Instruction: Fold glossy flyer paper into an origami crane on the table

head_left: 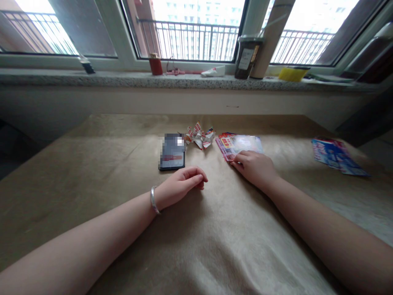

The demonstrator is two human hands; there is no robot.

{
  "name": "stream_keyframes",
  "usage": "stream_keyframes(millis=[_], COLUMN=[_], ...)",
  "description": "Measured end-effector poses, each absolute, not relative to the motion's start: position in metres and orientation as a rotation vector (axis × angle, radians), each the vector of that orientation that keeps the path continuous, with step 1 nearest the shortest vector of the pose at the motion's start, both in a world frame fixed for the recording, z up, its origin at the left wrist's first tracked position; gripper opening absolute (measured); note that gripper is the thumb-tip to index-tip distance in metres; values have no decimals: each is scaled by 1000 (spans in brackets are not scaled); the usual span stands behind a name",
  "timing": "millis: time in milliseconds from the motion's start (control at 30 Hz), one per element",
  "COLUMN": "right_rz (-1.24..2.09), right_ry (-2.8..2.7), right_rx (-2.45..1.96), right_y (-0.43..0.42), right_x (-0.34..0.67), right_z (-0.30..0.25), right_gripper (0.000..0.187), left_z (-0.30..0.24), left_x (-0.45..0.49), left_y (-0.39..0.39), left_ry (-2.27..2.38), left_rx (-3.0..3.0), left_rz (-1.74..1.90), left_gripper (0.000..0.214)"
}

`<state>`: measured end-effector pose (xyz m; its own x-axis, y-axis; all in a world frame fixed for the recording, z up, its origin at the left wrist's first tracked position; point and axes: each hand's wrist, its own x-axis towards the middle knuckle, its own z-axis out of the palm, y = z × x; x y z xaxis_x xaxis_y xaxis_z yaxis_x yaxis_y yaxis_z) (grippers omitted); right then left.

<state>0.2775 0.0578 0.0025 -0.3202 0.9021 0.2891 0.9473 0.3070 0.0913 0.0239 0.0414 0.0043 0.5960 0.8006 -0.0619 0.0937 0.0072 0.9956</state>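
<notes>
My left hand (186, 182) rests on the table with its fingers loosely curled in and the thumb against them; nothing shows in it. Just beyond it lies a dark phone-like tablet (173, 157), partly blurred by pixel blocks. A stack of glossy printed leaflets (245, 143) is under the fingers of my right hand (254, 166), which pinch its near left corner; the fingertips are partly hidden. Between tablet and stack sits a folded paper piece (200, 137) with several pointed flaps, white with red print.
More blue leaflets (334, 155) lie fanned out on the right side of the table (76, 168). Behind the table, a stone windowsill (190, 83) bears a red container (155, 65), a dark lidded jar (245, 59), a cardboard tube (260, 61) and a yellow item (291, 74).
</notes>
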Motion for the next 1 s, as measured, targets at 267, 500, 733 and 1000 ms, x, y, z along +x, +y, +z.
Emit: stream_keyframes(millis=[267,500,733,1000], right_rz=[-227,-22,390,814], right_ry=[-2471,-2632,-2712,-2706], right_rx=[-1561,-1361,-992,-699], right_y=[37,26,26,40], right_x=[261,251,253,266], right_z=[13,22,24,26], right_gripper=[19,17,14,12], left_z=[9,13,12,3], left_x=[22,20,18,18], left_y=[40,38,38,38], left_ry=[848,846,755,804], left_rx=[1582,1963,2447,2662], left_rz=[695,748,838,663], left_gripper=[21,17,22,32])
